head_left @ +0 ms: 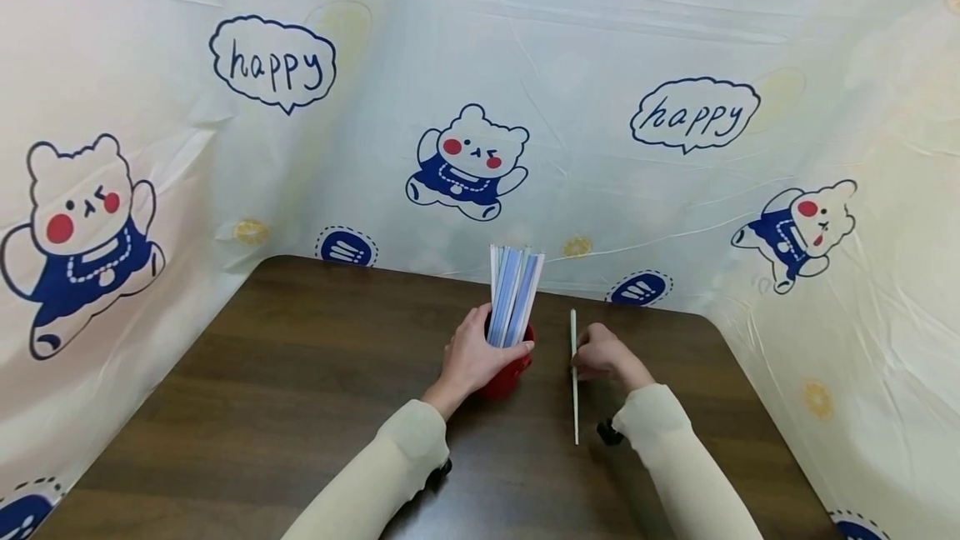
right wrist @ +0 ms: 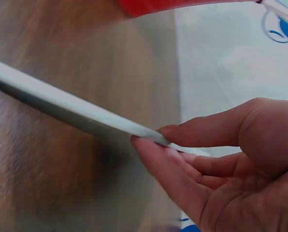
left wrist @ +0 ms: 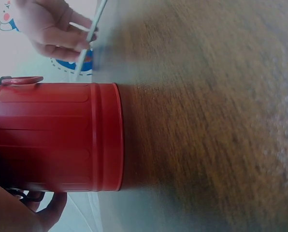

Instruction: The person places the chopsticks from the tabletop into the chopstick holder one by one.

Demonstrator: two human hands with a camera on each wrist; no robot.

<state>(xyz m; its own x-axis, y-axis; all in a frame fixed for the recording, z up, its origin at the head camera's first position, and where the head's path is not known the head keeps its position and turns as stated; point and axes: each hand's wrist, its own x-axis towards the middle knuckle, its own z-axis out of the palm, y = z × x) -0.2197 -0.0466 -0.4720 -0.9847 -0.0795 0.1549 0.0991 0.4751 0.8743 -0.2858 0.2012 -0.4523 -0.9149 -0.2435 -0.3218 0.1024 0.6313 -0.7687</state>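
My left hand (head_left: 476, 352) grips a small red metal bucket (head_left: 501, 383) standing on the table, thumb lying across its front near the rim. Out of the bucket rises a bundle of thin straws (head_left: 516, 294), white, blue and pale green. To the right of it, my right hand (head_left: 602, 352) pinches one pale green straw (head_left: 575, 407) between thumb and fingers, apart from the bucket. The right wrist view shows this straw (right wrist: 76, 104) slanting away from the fingertips, just over the wood. In the left wrist view the bucket's ribbed wall (left wrist: 57, 135) and a side handle (left wrist: 22, 80) show.
A dark brown wooden table (head_left: 300, 390) lies under both hands. A pale curtain (head_left: 570, 48) printed with bears and "happy" bubbles hangs around its back and sides. Dark wrist devices (head_left: 610, 432) sit under the sleeves.
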